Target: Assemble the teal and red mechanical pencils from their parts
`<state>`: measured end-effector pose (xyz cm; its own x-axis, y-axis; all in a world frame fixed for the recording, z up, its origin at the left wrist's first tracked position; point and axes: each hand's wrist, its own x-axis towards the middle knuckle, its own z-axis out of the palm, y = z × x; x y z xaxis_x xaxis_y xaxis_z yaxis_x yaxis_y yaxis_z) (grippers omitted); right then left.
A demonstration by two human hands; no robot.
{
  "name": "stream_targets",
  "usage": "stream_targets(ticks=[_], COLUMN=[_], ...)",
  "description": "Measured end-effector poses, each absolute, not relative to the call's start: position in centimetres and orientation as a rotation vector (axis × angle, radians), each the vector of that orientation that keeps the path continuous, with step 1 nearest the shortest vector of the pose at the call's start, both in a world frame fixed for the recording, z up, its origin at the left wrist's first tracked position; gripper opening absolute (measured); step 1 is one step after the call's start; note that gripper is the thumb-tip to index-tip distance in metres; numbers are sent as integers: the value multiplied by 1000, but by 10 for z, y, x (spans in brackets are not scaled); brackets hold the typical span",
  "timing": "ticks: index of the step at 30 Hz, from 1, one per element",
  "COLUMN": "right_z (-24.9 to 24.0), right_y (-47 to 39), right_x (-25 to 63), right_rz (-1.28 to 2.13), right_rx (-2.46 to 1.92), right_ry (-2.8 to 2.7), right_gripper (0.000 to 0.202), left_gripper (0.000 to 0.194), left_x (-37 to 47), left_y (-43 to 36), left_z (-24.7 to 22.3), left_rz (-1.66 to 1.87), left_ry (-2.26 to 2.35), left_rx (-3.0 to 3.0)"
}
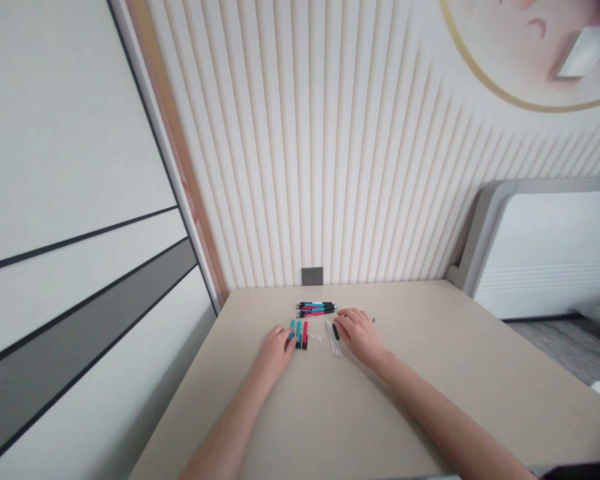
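Note:
My left hand [277, 349] is at the left end of a row of pen barrels, its fingers closed on a blue pen barrel [293, 325]. Right beside it lie another blue barrel [299, 333] and a red barrel [305, 335], both with black ends. My right hand [360, 335] rests low over the table with curled fingers, thumb and fingertips at a small black pen part [335, 331]. Thin white refills [333, 341] lie just left of that hand. What is under its palm is hidden. Tiny white pieces [317, 337] lie between barrels and refills.
Several assembled pens [316, 309] in blue, red and black lie stacked behind the parts. A small grey tip [373, 319] shows past my right hand. The beige table [300, 413] meets a ribbed wall with a dark socket [312, 276]. A white cabinet [80, 293] borders the left.

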<state>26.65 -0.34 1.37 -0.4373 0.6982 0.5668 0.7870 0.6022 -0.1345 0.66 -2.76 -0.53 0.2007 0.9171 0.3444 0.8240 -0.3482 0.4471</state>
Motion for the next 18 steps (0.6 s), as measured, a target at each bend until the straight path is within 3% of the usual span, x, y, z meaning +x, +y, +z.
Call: stream_targets(ticks=[7,18], right_z=[31,19], right_y=[65,80], right_x=[263,255], right_rz=[-133,-117], right_rx=[-1597,-1657], right_ry=[-2466,-2554], right_gripper=[27,21], left_gripper=[32,34], left_x=[8,4], left_y=[-31,-31], left_z=[-5,-6], left_rz=[797,863], left_ry=[1597,1495], left_rx=[2278,2310])
